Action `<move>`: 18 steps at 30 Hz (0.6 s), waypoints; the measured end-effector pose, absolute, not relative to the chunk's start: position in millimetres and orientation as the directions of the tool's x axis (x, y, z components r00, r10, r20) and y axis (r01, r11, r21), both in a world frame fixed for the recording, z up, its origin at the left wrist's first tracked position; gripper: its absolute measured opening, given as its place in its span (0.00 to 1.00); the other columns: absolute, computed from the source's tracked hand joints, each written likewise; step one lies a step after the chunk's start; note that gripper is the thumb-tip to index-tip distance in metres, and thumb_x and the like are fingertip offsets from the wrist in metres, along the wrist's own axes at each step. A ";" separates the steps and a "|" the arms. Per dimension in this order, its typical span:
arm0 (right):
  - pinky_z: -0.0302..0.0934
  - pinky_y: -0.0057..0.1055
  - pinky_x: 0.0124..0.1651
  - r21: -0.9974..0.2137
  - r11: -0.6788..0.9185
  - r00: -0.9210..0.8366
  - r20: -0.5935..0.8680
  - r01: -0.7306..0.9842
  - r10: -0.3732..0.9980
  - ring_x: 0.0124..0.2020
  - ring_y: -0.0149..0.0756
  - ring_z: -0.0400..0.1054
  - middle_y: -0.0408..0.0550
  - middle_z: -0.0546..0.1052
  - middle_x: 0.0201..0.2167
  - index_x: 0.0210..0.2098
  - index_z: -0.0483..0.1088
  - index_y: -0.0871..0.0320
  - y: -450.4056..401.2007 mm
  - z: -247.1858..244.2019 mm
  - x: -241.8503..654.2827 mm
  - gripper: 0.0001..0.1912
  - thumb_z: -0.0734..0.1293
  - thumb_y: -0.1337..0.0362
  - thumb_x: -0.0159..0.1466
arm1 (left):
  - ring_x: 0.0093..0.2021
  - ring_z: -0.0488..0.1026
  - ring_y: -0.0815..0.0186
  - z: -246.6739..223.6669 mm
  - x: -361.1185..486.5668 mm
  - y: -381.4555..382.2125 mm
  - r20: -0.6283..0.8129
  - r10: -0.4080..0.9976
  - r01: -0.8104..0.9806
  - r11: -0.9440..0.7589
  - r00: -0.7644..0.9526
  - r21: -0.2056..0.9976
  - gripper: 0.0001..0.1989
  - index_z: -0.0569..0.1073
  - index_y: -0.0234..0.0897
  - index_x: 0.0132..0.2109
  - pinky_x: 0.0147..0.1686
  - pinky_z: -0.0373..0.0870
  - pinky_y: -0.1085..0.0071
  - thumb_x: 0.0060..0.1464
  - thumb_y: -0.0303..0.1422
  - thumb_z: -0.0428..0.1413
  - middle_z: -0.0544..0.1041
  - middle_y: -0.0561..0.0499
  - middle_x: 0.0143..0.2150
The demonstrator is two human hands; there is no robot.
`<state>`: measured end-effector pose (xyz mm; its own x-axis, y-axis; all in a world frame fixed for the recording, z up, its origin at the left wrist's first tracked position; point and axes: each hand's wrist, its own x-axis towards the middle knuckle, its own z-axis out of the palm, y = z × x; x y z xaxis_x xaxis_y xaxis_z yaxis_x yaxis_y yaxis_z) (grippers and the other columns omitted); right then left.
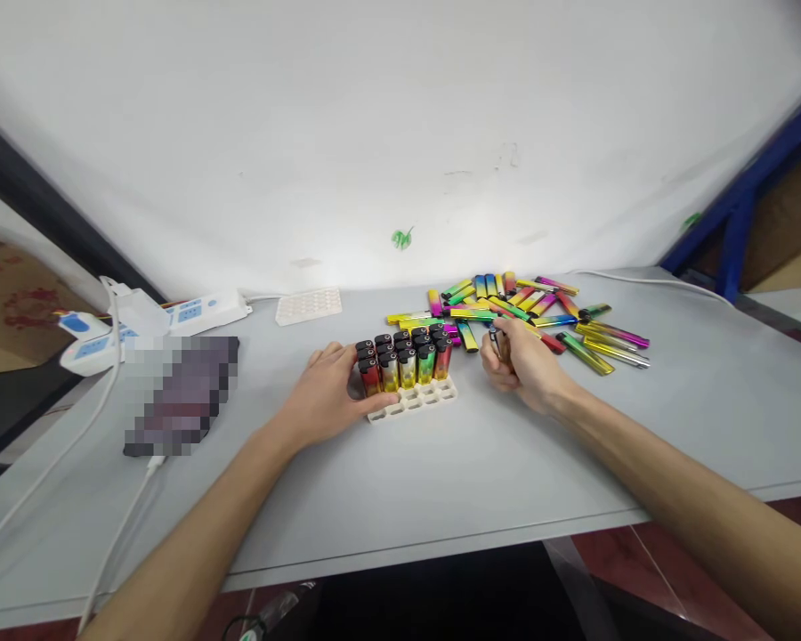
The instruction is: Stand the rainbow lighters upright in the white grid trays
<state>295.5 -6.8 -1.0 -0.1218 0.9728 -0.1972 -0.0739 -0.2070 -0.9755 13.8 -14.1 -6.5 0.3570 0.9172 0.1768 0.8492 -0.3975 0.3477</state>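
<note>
A cream tray [414, 401] with holes stands on the grey table, its rear rows filled with upright metallic-coloured lighters [408, 368] with black tops. Empty holes show along its front edge. My left hand [330, 392] rests against the tray's left side, fingers behind and thumb along the front, holding it. To the right of the tray, my right hand [519, 361] is closed around a lighter [498, 343], of which only the top end shows. Behind it lies a loose pile of several colourful lighters [524, 298].
A second cream tray [308, 305] lies near the wall. White power strips [206, 312] and a pixelated dark device [183, 396] with a white cable [130, 516] occupy the left side. A blue metal frame [740, 214] rises at the right.
</note>
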 end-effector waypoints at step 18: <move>0.40 0.27 0.19 -0.980 -0.188 -0.145 -0.177 -0.064 0.973 0.16 0.27 0.45 0.38 0.55 0.16 0.21 0.61 0.56 -10.1 -1.9 295.6 0.27 0.53 0.46 0.68 | 0.47 0.63 0.51 -2.7 4.4 -17.7 0.051 0.886 0.827 -0.449 0.460 0.337 0.31 0.70 0.41 0.42 0.49 0.62 0.54 0.40 0.59 0.63 0.69 0.47 0.44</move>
<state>295.6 -10.1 -1.9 -0.1450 0.9734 -0.1773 -0.0641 -0.1881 -0.9801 4.4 -17.7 -2.7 0.4604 0.8863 0.0510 0.8274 -0.4492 0.3372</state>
